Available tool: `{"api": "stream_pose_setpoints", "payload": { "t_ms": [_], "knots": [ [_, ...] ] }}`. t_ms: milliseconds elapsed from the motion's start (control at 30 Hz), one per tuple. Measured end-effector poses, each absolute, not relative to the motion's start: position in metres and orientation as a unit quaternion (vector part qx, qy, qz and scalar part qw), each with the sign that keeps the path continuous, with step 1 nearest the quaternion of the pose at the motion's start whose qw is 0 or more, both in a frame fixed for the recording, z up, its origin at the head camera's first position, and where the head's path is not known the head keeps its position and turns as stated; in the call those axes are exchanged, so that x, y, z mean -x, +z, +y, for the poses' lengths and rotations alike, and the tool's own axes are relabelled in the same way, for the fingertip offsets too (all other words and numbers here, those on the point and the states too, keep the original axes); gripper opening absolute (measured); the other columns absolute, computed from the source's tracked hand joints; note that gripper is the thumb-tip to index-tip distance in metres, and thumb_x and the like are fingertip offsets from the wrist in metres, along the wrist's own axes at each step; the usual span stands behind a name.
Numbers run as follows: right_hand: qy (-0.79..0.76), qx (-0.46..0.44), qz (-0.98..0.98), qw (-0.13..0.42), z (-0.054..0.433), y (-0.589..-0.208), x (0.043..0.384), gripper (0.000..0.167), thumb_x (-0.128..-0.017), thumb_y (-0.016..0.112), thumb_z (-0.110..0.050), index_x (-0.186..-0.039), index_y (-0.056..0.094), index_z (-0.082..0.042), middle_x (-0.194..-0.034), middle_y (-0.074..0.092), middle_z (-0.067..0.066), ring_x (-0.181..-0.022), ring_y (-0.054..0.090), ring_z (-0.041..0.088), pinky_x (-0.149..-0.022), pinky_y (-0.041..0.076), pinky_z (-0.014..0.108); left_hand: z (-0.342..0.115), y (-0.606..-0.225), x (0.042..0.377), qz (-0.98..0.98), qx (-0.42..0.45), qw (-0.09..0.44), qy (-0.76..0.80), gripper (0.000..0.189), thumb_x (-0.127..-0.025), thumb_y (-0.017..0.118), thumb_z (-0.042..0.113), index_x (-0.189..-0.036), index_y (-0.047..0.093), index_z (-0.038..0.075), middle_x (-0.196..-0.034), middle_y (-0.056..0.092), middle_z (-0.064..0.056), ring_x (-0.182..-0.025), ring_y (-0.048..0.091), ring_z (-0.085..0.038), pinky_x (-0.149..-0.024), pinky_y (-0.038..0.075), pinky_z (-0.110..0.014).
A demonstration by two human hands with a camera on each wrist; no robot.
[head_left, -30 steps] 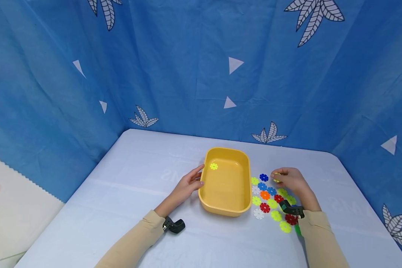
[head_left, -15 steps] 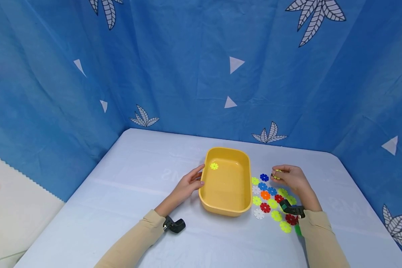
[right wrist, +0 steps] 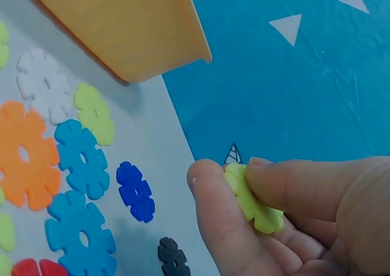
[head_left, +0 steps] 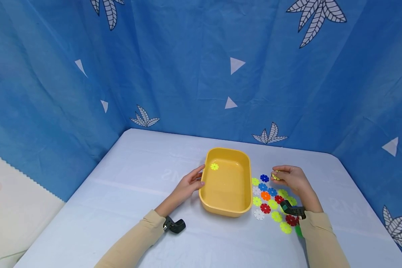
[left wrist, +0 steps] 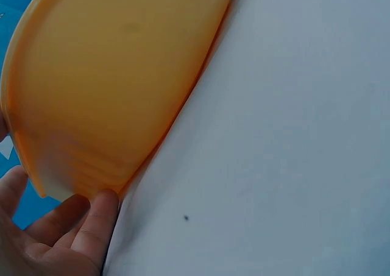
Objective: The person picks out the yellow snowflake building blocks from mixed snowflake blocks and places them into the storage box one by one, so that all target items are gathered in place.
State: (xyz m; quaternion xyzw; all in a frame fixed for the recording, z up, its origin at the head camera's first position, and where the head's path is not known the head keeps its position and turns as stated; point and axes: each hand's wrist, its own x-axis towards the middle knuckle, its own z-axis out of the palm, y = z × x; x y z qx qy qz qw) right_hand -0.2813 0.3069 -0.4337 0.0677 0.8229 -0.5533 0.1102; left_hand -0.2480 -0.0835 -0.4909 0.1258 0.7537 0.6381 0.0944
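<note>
A yellow-green notched snowflake disc (right wrist: 253, 203) is pinched between the thumb and fingers of my right hand (head_left: 291, 179), just above the table at the far end of several scattered discs. A dark blue disc (head_left: 264, 178) lies left of that hand. In the right wrist view, a black disc (right wrist: 173, 258) lies close by the fingers. My left hand (head_left: 187, 185) touches the left side of a yellow plastic tub (head_left: 226, 190), its fingers fairly straight against the wall and rim. Inside the tub, near its far left corner, lies one yellow-green disc (head_left: 214, 166).
Between the tub and my right forearm lie loose discs, among them an orange disc (head_left: 265, 195), a light blue disc (head_left: 272, 192), a red disc (head_left: 265, 208) and a white disc (head_left: 259, 214). A white cloth (head_left: 147, 167) covers the table. Behind hangs a blue curtain (head_left: 187, 74).
My right hand has risen slightly, and the pinched yellow-green disc has turned a little in its fingers. The left hand and the tub stay where they were.
</note>
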Motion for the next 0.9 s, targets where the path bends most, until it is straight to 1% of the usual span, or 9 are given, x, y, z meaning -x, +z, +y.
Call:
{"api": "stream_pose_setpoints", "payload": {
  "t_ms": [200, 667, 900],
  "knots": [
    [-0.550, -0.066, 0.826, 0.110, 0.3061, -0.4337, 0.2808, 0.047, -0.104, 0.056, -0.011, -0.142, 0.047, 0.014, -0.120, 0.069, 0.016, -0.083, 0.071, 0.000, -0.079, 0.063, 0.022, -0.0834, -0.4893, 0.2475, 0.751, -0.128, 0.096, 0.641, 0.066, -0.096, 0.059, 0.014, -0.159, 0.038, 0.023, -0.156, 0.048, -0.019, -0.142, 0.050, -0.037, -0.106, 0.056, -0.043],
    [-0.553, -0.070, 0.821, 0.119, 0.3043, -0.4310, 0.2802, 0.047, -0.104, 0.055, -0.011, -0.143, 0.046, 0.014, -0.123, 0.064, 0.018, -0.084, 0.071, 0.002, -0.079, 0.063, 0.021, -0.0837, -0.4901, 0.2482, 0.752, -0.128, 0.098, 0.640, 0.066, -0.097, 0.059, 0.015, -0.159, 0.038, 0.023, -0.156, 0.047, -0.019, -0.142, 0.050, -0.038, -0.107, 0.056, -0.044],
    [-0.551, -0.066, 0.822, 0.124, 0.3041, -0.4307, 0.2799, 0.048, -0.104, 0.055, -0.011, -0.143, 0.045, 0.014, -0.127, 0.061, 0.022, -0.084, 0.071, 0.003, -0.081, 0.063, 0.022, -0.0842, -0.4909, 0.2490, 0.752, -0.130, 0.098, 0.639, 0.066, -0.097, 0.059, 0.015, -0.159, 0.038, 0.023, -0.157, 0.047, -0.019, -0.142, 0.050, -0.037, -0.107, 0.055, -0.044]
  ]
}}
